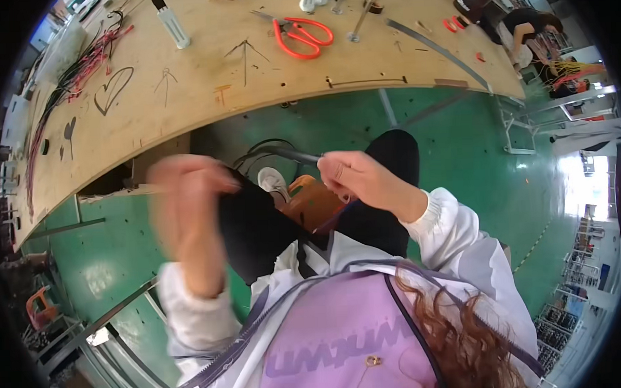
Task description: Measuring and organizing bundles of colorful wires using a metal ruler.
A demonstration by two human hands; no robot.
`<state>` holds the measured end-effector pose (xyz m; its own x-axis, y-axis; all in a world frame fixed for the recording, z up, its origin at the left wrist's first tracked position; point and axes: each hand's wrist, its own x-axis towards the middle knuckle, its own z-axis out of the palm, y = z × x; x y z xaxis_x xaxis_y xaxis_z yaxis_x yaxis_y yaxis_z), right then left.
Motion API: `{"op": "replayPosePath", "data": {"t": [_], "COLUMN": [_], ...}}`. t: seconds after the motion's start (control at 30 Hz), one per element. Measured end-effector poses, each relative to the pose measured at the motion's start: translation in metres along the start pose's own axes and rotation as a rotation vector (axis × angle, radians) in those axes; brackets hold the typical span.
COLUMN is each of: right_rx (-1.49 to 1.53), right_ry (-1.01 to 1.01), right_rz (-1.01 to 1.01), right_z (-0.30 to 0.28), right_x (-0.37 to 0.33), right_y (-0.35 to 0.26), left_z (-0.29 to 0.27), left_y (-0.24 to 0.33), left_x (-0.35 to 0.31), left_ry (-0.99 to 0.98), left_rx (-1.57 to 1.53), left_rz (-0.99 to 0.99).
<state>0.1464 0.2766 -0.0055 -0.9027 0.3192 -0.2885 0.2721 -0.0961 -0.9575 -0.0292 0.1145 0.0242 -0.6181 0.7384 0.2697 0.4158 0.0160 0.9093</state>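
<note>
1 right grip (pixel 361 182) holds black cable (pixel 297 155) above green floor (pixel 469 144) beside wooden table (pixel 208 91); blurred left grip (pixel 191 191) unclear.

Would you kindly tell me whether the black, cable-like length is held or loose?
Held: the right hand closes around the black, cable-like length.

A table (pixel 204 78) is spanning the far side. On it, scissors (pixel 287 24) are lying centrally, wires (pixel 67 83) running along the left. Nearer, a cable (pixel 292 154) is extending leftward from the right hand (pixel 368 178). Another person (pixel 526 29) is staying far right.
</note>
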Motion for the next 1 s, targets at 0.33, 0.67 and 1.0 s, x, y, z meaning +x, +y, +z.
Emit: {"op": "replayPosePath", "data": {"t": [0.33,0.67,1.0], "right_rx": [0.599,0.537,0.370], "right_ry": [-0.399,-0.462,-0.448], "right_rz": [0.321,0.445,0.365], "right_z": [0.000,-0.033,-0.031], "right_x": [0.032,0.014,0.017], "right_y": [0.032,0.048,0.040], "left_z": [0.063,-0.010,-0.009], "left_y": [-0.074,-0.114,-0.112], "left_x": [0.000,0.005,0.006], "left_ry": [-0.074,0.086,0.136], "left_rx": [-1.500,-1.422,-1.355], "left_rz": [-0.604,-0.424,-0.516]}}
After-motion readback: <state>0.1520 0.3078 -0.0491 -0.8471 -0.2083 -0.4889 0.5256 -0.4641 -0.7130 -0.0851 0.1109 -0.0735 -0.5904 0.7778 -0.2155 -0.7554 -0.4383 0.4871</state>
